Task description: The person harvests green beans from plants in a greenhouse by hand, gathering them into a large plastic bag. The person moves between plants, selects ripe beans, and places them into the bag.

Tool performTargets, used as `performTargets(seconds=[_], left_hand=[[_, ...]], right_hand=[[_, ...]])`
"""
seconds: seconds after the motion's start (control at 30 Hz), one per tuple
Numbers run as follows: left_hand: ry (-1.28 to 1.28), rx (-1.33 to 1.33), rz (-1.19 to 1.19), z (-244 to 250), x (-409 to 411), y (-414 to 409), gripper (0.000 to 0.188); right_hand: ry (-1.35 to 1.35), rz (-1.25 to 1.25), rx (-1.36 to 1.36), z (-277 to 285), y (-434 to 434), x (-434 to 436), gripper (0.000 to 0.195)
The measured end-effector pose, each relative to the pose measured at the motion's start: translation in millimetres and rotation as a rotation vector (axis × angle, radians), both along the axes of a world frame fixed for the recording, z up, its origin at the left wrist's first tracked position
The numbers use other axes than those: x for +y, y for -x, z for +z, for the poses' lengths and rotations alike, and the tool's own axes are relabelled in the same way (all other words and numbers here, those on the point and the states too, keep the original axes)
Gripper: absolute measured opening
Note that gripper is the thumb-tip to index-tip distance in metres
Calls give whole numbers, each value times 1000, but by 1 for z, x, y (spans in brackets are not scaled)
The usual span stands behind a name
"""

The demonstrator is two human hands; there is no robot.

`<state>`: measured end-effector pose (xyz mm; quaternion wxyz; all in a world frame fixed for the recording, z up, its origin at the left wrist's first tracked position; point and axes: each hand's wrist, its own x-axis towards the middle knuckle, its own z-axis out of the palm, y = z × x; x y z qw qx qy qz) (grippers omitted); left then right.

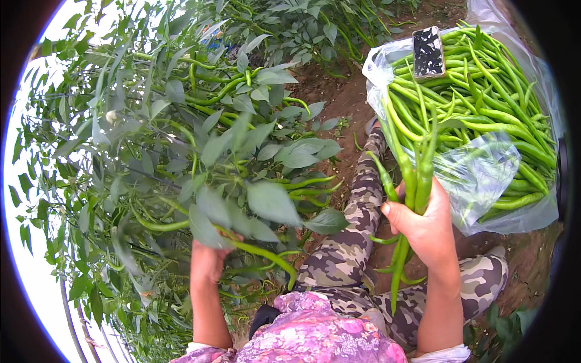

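Observation:
My right hand (pixel 420 222) is closed around a bunch of long green chili peppers (pixel 410 181), whose ends stick out above and below the fist. At the left, my left hand (pixel 211 254) reaches in among the leaves of a pepper plant (pixel 272 199). Its fingers are partly hidden by foliage, and a long curved green pepper (pixel 268 255) extends rightward from beside them. Whether that hand grips the pepper cannot be seen. Beyond my right hand, a clear plastic bag (pixel 535 220) is heaped with green peppers (pixel 490 104).
A phone or phone case with a black and white pattern (pixel 428 53) lies on the heaped peppers. My legs in camouflage trousers (pixel 358 213) are spread over brown soil (pixel 324 86). More pepper plants (pixel 290 27) grow at the top, and low leaves (pixel 504 331) show at the lower right.

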<state>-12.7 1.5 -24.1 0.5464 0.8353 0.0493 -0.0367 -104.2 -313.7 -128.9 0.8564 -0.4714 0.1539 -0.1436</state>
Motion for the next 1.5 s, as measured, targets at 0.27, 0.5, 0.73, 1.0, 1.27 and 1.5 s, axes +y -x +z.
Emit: performTargets(seconds=[0.27, 0.5, 0.73, 1.0, 1.27, 1.5], left_hand=[[495, 48, 475, -54, -28, 42, 30], [993, 77, -315, -28, -135, 57, 26], [709, 194, -263, -70, -146, 33, 25], [356, -38, 169, -82, -74, -23, 23], [552, 224, 133, -80, -74, -36, 40], [481, -74, 113, -81, -90, -29, 30]], right_hand=[[260, 278, 17, -17, 2, 22, 32], [14, 481, -202, -25, 2, 46, 51], [-91, 117, 33, -15, 9, 26, 33], [-113, -49, 32, -8, 10, 2, 33], [-71, -21, 56, -6, 13, -1, 36], [-44, 0, 64, -9, 11, 1, 36]])
